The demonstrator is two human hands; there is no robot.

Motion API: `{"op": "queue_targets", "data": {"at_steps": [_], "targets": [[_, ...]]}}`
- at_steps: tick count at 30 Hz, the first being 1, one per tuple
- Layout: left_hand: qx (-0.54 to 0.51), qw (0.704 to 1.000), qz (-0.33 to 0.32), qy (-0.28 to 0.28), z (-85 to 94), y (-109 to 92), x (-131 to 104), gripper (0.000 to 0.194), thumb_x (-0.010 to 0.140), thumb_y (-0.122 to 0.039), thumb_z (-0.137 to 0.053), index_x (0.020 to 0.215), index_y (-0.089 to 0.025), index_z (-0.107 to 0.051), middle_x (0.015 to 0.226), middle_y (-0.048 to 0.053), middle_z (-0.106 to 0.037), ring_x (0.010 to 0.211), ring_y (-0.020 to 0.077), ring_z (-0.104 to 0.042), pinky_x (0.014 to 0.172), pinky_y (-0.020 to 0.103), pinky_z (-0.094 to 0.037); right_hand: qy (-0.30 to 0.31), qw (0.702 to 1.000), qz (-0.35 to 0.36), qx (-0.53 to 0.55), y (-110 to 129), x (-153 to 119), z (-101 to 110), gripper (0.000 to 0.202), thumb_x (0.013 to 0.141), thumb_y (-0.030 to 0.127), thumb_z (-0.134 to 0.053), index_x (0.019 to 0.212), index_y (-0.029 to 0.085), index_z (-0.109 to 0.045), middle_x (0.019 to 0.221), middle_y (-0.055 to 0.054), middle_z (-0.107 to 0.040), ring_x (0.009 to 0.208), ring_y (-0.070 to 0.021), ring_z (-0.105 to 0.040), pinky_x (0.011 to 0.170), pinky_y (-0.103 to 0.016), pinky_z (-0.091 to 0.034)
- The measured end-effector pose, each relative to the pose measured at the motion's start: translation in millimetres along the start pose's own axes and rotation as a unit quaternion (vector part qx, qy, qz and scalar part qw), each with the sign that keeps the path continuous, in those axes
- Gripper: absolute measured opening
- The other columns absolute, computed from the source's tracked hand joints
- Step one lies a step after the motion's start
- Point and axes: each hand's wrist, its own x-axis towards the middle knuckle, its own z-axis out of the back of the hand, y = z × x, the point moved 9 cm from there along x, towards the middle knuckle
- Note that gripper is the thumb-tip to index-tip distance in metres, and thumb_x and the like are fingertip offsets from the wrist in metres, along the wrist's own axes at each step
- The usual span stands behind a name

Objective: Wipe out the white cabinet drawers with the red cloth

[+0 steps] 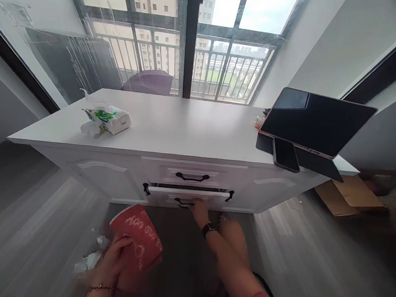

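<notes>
My right hand [200, 212] reaches down to the slightly pulled-out drawer [160, 195] of the white cabinet. Its fingers are closed at the black drawer handle [184, 202], partly covering it. At the lower left, my left hand [112, 256] holds a red container with white lettering [139, 235]. That container is tilted, with a pale rim along its upper left edge; I cannot tell whether it is a bucket or a bag. Crumpled white and clear wrapping [88, 262] shows beside my left hand, partly blurred. A narrow dark gap shows above the drawer front.
On the white cabinet top [186, 129], a tissue pack [113, 119] lies at the left. A tablet [316, 123] stands at the right, with a phone [285, 155] by the front edge. The upper drawer [216, 174] is closed. Cardboard [348, 197] lies on the floor at right.
</notes>
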Motion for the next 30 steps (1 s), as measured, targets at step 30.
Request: {"op": "queue_targets", "data": {"at_steps": [30], "targets": [[-0.095,0.991,0.044,0.085,-52.5,-3,-33,0.017,0.066,-0.013,-0.061,0.081,-0.02,-0.061,0.081,0.004,-0.071,0.086,0.0249,-0.069,0.086,0.047,-0.053,-0.058,0.811,-0.064,0.578,-95,-92,106,0.027,0.063,0.035,-0.08,0.085,0.022,-0.072,0.088,-0.004,-0.072,0.081,-0.0176,-0.064,0.075,-0.029,-0.052]]}}
